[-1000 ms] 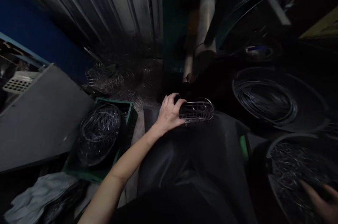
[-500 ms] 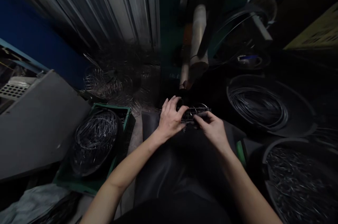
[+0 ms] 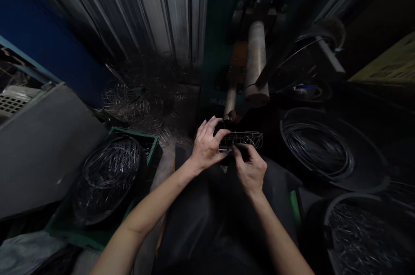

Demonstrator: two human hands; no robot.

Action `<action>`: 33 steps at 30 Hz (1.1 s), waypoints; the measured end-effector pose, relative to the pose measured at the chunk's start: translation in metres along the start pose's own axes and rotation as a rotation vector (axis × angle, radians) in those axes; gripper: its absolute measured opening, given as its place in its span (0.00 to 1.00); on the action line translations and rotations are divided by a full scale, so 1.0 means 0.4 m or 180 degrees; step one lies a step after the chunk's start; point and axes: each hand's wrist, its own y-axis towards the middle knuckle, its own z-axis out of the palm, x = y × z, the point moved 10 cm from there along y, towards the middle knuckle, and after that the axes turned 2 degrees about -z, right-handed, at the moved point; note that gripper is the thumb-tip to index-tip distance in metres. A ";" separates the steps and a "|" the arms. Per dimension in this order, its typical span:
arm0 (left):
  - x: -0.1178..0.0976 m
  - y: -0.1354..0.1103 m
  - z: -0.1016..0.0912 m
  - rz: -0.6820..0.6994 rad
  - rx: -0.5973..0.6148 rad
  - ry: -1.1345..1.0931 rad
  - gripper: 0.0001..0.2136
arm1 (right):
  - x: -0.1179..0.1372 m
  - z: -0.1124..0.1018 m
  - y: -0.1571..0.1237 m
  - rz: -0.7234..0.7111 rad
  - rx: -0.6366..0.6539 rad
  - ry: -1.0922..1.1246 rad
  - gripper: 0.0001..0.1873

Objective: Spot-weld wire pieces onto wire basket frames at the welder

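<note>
A small wire frame [image 3: 248, 139] of thin metal rods and hoops lies crosswise in front of me, near the machine's lower end. My left hand [image 3: 207, 143] is closed round its left part, thumb on the near side and fingers over the top. My right hand [image 3: 251, 169] pinches at the frame's near edge with thumb and forefinger. Whether a small piece sits between those fingertips is too dark to tell. The frame's right end sticks out past my right fingers, and my left hand hides its left end.
A machine with a thick metal cylinder [image 3: 257, 63] stands ahead. On the right are a tub of coiled wire [image 3: 317, 147] and a bucket of small metal pieces [image 3: 366, 236]. At left, a green crate [image 3: 154, 147] holds a basin of wire parts [image 3: 110, 167]. Wire pieces [image 3: 129, 102] litter the floor.
My right hand has shifted left and slightly down along the frame's near edge, uncovering its right end. My left hand keeps its hold. The whole view has tilted a little.
</note>
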 end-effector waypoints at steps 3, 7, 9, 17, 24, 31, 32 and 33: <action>0.006 0.011 0.000 0.0019 -0.0050 -0.0048 0.20 | 0.000 0.001 0.008 -0.0061 -0.0060 -0.0009 0.12; 0.011 0.023 -0.003 0.0054 -0.0189 -0.0068 0.19 | 0.000 0.005 0.021 -0.0122 -0.0105 -0.0015 0.12; 0.014 0.029 -0.002 0.0076 -0.0247 -0.0092 0.19 | -0.001 0.005 0.028 -0.0151 -0.0147 -0.0042 0.12; 0.022 0.042 -0.004 0.0227 -0.0523 -0.0294 0.21 | -0.005 0.006 0.040 -0.0287 -0.0255 -0.0111 0.11; 0.043 0.054 0.008 0.0125 -0.0472 -0.0393 0.21 | -0.015 0.018 0.053 -0.0191 -0.0257 -0.0050 0.13; 0.057 0.062 0.021 0.0084 -0.0356 -0.0347 0.20 | -0.019 0.028 0.064 -0.0216 -0.0246 -0.0124 0.14; 0.057 0.062 0.021 0.0114 -0.0367 -0.0344 0.20 | -0.017 0.030 0.064 -0.0265 -0.0228 -0.0140 0.14; 0.058 0.061 0.021 0.0149 -0.0381 -0.0340 0.20 | -0.015 0.033 0.064 -0.0315 -0.0204 -0.0152 0.13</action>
